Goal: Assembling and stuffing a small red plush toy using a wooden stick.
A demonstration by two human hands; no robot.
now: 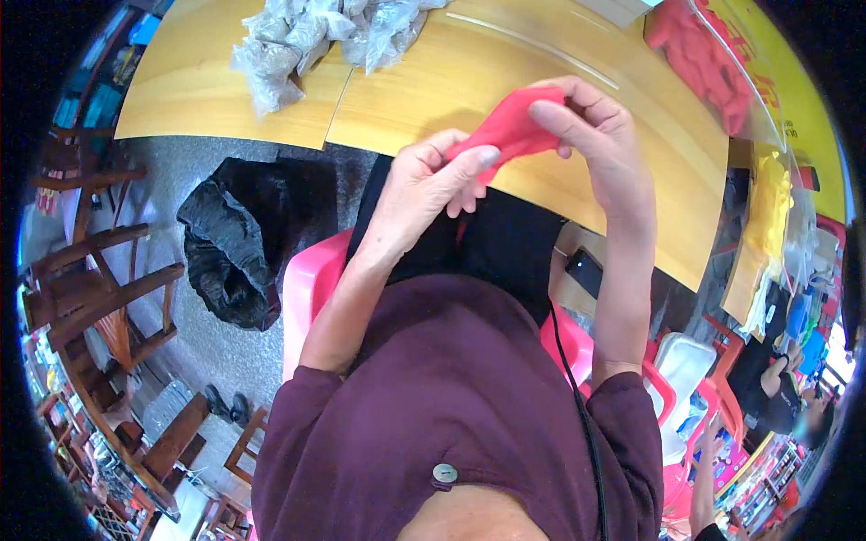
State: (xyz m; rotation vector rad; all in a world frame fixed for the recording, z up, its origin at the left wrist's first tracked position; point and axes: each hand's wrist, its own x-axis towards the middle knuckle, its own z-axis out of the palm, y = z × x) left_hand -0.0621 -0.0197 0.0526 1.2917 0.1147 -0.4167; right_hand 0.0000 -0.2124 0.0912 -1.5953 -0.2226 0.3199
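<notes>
The thumb and fingers of the left hand [422,180] pinch the lower-left end of a red cloth [517,123], thumb on the near side and some fingertips showing below. The right hand [603,140] grips the upper-right end, its thumb pressed on top and its forefinger curled behind. Neither hand is nearer: both touch the cloth, which lies directly between them. Its long axis slants from lower left up to the right, so the right end sits farther from the body. Whether it is woven or thin plastic, I cannot tell.

The cloth is held above the near edge of the wooden table [663,212], with its left end toward the lap. Well apart, at the far left of the tabletop, lie clear bags [302,41]; at the far right is a red bundle [696,59]. A black bag [230,243] rests on the floor to the left.
</notes>
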